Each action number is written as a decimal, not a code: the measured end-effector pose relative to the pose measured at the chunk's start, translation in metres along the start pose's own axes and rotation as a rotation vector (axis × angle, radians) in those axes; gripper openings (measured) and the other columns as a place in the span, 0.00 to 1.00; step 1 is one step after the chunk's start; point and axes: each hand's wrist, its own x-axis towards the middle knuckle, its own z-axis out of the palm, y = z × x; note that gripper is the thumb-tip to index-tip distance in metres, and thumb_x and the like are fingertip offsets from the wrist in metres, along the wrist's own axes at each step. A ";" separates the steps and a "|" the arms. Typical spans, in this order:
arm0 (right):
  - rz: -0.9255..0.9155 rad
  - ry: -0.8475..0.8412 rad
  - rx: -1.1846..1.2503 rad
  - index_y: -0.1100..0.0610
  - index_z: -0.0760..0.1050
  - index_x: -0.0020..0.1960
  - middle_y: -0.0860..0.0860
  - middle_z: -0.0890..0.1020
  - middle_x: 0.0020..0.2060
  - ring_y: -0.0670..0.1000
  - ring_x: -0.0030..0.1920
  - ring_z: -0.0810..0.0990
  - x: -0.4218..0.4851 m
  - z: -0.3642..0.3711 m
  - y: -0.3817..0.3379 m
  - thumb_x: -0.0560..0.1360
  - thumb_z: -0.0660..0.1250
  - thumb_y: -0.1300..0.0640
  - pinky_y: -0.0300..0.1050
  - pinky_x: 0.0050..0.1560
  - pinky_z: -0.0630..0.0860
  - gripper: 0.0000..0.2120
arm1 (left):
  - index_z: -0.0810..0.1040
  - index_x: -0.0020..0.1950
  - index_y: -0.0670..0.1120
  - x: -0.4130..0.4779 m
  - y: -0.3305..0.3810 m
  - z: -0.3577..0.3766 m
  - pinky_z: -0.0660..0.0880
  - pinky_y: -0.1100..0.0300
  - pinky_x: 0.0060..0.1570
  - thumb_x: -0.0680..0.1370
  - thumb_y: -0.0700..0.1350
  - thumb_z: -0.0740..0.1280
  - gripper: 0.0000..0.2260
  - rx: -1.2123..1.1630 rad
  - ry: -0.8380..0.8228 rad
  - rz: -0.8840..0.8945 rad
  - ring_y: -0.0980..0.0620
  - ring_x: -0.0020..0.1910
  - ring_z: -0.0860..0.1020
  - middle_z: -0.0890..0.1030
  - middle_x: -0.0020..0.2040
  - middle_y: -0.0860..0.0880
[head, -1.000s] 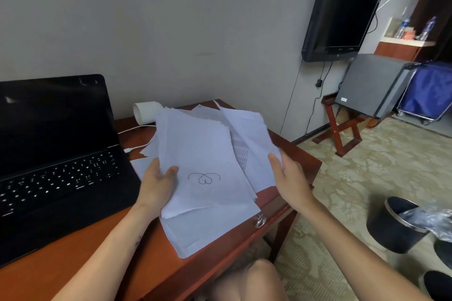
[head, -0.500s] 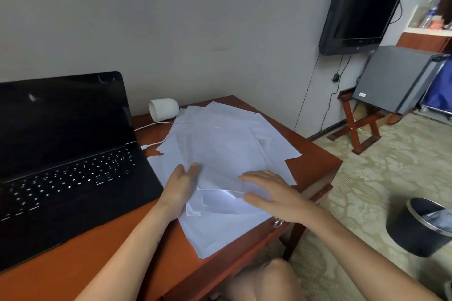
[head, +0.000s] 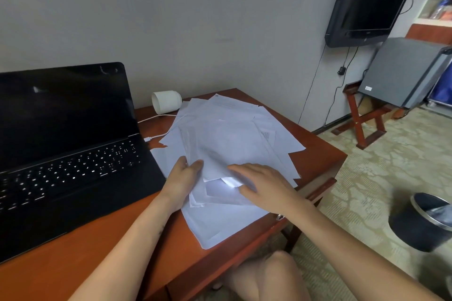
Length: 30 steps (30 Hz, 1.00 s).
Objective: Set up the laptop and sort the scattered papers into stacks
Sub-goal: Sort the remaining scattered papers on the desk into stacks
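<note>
We are looking down at the papers, which are lying in one loose, fanned heap on the worktop. They sit just right of the open laptop and straight ahead of both hands. The heap's long axis is running away from us toward the wall, and the sheets are skewed at several angles, so their corners are sticking out along the right and far sides.

Both hands are working the near end of the heap, close together but not touching. Our left hand is gripping the left edge of the upper sheets with its thumb lying on top. Our right hand is pressing flat on the sheets from the right, its fingers straight and pointing toward the left hand.

We are judging that squaring the pile depends on this pairing, with the left hand holding the edge while the right slides sheets across it.

The left hand's other fingers are disappearing under the paper, so we are not seeing how many sheets it holds. A bright glare is washing out the paper beside the right fingers. Most print is too faint to read, and we cannot count the sheets. The frame is cutting off the laptop's left side, and its screen is showing dark.
</note>
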 end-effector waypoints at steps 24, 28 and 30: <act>0.391 0.270 0.349 0.49 0.72 0.72 0.45 0.72 0.69 0.48 0.72 0.66 0.012 -0.009 0.022 0.81 0.65 0.50 0.47 0.74 0.64 0.19 | 0.68 0.74 0.60 -0.002 0.000 -0.001 0.78 0.41 0.66 0.82 0.44 0.70 0.24 -0.032 0.049 0.194 0.46 0.64 0.80 0.79 0.67 0.53; 0.555 0.410 0.719 0.46 0.64 0.72 0.46 0.72 0.68 0.48 0.67 0.72 0.033 -0.037 0.030 0.77 0.71 0.47 0.47 0.64 0.76 0.28 | 0.71 0.70 0.62 -0.009 0.015 -0.006 0.76 0.46 0.69 0.83 0.41 0.69 0.21 -0.055 0.094 0.352 0.52 0.65 0.80 0.80 0.65 0.59; 0.528 0.445 0.973 0.48 0.66 0.69 0.44 0.78 0.62 0.44 0.59 0.79 0.040 -0.052 0.027 0.78 0.71 0.55 0.34 0.49 0.78 0.23 | 0.70 0.70 0.61 -0.013 0.021 -0.008 0.76 0.46 0.68 0.83 0.41 0.69 0.21 -0.040 0.111 0.394 0.54 0.64 0.80 0.80 0.65 0.60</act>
